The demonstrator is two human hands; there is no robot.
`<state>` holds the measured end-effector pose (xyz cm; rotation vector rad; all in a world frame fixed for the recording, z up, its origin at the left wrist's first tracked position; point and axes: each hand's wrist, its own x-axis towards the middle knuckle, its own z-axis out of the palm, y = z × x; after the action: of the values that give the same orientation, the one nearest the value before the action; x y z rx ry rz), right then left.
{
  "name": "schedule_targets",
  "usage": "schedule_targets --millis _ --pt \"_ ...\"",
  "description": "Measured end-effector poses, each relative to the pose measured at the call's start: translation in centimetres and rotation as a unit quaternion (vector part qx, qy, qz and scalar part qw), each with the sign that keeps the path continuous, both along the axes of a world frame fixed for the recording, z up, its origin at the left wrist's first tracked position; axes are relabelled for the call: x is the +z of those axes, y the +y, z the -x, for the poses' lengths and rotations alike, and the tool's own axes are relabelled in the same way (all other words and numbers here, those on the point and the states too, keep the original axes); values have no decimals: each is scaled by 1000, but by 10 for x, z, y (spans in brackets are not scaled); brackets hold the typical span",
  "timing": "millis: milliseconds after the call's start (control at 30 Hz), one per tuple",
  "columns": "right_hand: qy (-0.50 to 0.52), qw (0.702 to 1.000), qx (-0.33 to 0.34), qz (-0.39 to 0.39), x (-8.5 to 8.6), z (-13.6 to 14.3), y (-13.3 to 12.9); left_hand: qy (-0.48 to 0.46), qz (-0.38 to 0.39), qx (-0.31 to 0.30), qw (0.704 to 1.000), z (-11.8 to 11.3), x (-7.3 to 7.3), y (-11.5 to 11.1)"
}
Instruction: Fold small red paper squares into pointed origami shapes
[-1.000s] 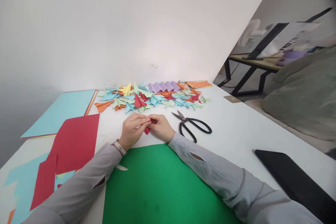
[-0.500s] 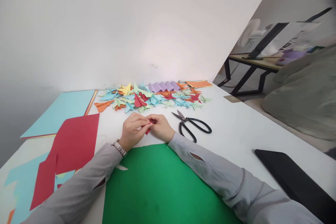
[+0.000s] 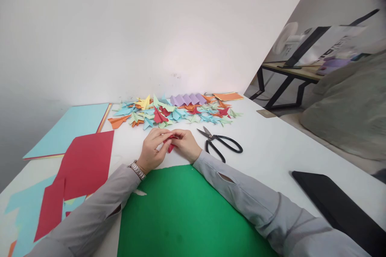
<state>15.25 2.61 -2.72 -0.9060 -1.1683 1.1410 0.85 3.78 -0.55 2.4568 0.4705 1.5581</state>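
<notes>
Between my two hands is a small folded piece of red paper (image 3: 170, 148), mostly covered by the fingers. My left hand (image 3: 153, 149), with a metal watch at the wrist, pinches it from the left. My right hand (image 3: 186, 145) grips its other side, fingertips close to those of the left. Just beyond the hands lies a pile of small folded paper planes (image 3: 161, 115) in red, orange, yellow, green and blue. Black-handled scissors (image 3: 221, 141) rest to the right of my right hand, blades apart. Below my wrists a green sheet (image 3: 181, 209) covers the near table.
Light blue sheets (image 3: 72, 126) are stacked at the left, with red paper (image 3: 87, 162) and cut scraps nearer. A purple pleated strip (image 3: 187, 99) and orange paper (image 3: 229, 96) lie by the wall. A black flat object (image 3: 334, 204) sits at the right. A grey-green draped shape (image 3: 346, 108) stands beyond.
My fingers have shifted slightly around the red paper, and a little more of it shows. The hands stay in nearly the same place.
</notes>
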Motion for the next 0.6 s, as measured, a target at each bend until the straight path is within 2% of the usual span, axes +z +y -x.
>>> schedule_targets --millis 333,600 --pt "-47 999 5 -23 4 0 -2 -4 -22 -2 1000 -1 -1 3" --pt "-58 998 23 -30 1 0 -2 -13 -42 -2 999 -2 0 2"
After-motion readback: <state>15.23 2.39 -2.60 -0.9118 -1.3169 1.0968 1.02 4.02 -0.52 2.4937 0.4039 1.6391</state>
